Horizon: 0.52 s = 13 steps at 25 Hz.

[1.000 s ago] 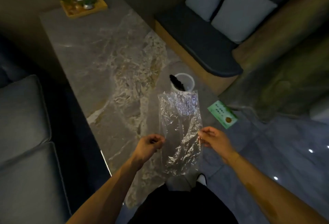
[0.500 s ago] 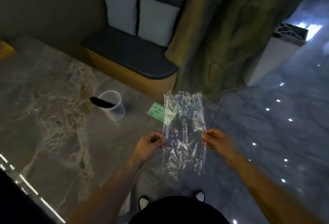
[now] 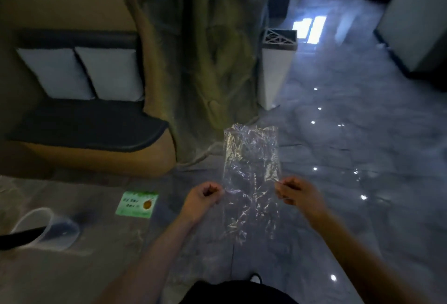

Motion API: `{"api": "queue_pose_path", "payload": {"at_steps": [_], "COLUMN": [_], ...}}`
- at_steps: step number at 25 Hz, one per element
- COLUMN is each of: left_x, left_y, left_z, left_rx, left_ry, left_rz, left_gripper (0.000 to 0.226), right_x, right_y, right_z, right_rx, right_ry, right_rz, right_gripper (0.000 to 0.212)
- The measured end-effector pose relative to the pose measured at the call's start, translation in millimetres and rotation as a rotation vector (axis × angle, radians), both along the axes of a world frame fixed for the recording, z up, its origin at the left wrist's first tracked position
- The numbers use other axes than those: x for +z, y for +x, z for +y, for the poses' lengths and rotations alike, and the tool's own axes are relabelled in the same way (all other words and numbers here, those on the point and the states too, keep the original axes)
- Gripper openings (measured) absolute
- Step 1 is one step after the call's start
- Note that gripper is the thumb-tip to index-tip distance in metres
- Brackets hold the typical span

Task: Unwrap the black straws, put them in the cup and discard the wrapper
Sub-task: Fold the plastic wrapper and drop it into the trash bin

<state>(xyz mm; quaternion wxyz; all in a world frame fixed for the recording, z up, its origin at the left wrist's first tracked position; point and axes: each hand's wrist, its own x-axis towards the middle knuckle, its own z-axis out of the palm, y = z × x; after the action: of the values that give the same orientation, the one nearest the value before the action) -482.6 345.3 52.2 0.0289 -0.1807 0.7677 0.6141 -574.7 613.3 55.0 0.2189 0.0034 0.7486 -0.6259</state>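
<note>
The clear crinkled plastic wrapper hangs flat in front of me, pinched at its left edge by my left hand and at its right edge by my right hand. It looks empty. The clear plastic cup stands on the marble table at the far left, with the black straws sticking out of it toward the left frame edge.
A green card lies on the table's corner. Behind are a bench with a dark cushion and two grey pillows, a rock-like pillar, and a white bin. Glossy tiled floor stretches to the right.
My view has swung to the right, so the cup and table slid to the far left and the aisle floor came into sight. Both hands keep the same pinch on the wrapper.
</note>
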Motion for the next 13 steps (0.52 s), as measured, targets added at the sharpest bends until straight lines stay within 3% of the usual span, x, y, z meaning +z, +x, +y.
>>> {"api": "queue_pose_path", "payload": {"at_steps": [6, 13], "left_x": [-1.4, -16.3], "left_y": [-85.0, -202.3], "left_z": [42.2, 42.0], "left_rx": [-0.186, -0.294], "left_ry": [-0.025, -0.05], "left_rz": [-0.011, 0.008], "left_gripper": [0.007, 0.019], "right_x": [-12.3, -18.3], "right_y": [-31.8, -117.3], "right_z": [55.4, 62.8], "right_rx": [-0.21, -0.313], "right_ry": [-0.031, 0.035], "right_rz": [-0.038, -0.027], "right_gripper": [0.004, 0.003]}}
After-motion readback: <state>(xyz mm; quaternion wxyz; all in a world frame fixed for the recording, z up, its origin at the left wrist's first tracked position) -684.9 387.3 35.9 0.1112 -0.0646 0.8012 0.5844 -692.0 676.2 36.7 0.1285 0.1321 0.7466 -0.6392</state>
